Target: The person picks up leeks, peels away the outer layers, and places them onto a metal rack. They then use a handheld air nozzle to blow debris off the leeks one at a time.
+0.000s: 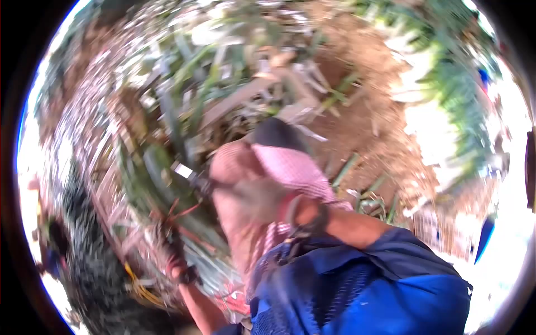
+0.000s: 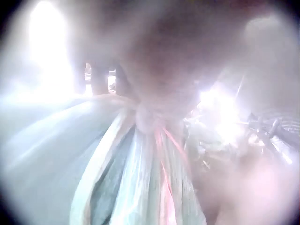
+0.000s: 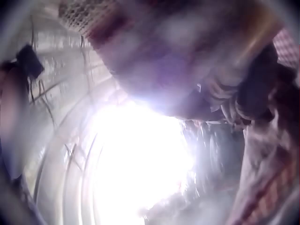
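In the head view my gloved left hand (image 1: 170, 248) is at the lower left, on a bundle of long green leek leaves (image 1: 162, 167). The left wrist view shows the leaves (image 2: 140, 173) gathered tightly at the blurred hand (image 2: 164, 70), with pink string (image 2: 164, 173) hanging over them. My gloved right hand (image 1: 259, 200), blurred, is above the thigh. It grips a dark-handled tool with a short bright end (image 1: 182, 170) pointing left toward the bundle. The right wrist view shows the patterned glove (image 3: 154, 61) from close up, with strong glare below it.
A row of leeks (image 1: 430, 111) with white stems and green tops lies at the right on brown soil (image 1: 385, 139). Cut leaf scraps (image 1: 234, 61) litter the ground ahead. Yellow cord (image 1: 142, 287) lies lower left. Checked pink trousers (image 1: 296, 167) cover the bent legs.
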A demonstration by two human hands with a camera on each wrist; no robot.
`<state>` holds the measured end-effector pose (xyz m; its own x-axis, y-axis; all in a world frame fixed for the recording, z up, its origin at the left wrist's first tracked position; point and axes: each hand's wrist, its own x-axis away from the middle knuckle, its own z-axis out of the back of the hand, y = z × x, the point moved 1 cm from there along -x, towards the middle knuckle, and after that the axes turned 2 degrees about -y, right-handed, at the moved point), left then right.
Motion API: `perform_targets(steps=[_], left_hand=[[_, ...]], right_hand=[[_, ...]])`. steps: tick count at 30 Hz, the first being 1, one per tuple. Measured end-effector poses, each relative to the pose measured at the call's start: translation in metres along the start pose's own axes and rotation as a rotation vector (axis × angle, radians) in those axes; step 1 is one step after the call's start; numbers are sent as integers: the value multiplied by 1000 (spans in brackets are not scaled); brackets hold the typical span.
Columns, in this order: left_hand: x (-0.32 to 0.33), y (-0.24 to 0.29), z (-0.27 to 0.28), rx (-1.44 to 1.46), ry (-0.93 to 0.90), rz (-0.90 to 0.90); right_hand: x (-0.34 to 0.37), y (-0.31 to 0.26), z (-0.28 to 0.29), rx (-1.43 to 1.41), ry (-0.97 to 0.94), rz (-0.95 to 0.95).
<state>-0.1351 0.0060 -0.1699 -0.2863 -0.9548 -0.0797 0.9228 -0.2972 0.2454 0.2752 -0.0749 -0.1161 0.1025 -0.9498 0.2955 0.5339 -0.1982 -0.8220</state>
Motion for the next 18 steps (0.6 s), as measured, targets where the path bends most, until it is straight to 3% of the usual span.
perform_targets(steps=[1, 2, 3, 7, 8, 9, 10, 13, 14, 15, 17, 18], left_hand=[[2, -21, -18, -100, 73, -81], [-3, -21, -20, -1, 14, 21], [-7, -22, -17, 83, -42, 134], [-22, -47, -19, 325, -111, 148], [-29, -64, -21, 370, -192, 237], [-36, -67, -22, 410, -273, 331], [-40, -63, -23, 449, -316, 267], [-57, -66, -31, 457, -278, 342], [-60, -97, -43, 355, -329, 220], [-59, -102, -45, 542, -337, 267], [-61, -97, -38, 174, -372, 186], [-58, -97, -45, 725, -358, 461]], right_hand=[[12, -22, 12, -120, -160, -87], [24, -14, -5, -22, -39, 48], [24, -12, -6, 15, -209, 20], [42, -10, -4, 161, -240, 28], [44, -5, -4, 209, -292, 41], [49, -2, 6, 193, -280, 27], [57, -1, 23, 162, -265, 51], [68, 30, 32, 37, -120, 127], [70, 33, 46, -33, -152, 81], [73, 35, 59, -105, -185, 34], [75, 49, 67, -163, -142, 29], [75, 56, 66, -227, -109, 23]])
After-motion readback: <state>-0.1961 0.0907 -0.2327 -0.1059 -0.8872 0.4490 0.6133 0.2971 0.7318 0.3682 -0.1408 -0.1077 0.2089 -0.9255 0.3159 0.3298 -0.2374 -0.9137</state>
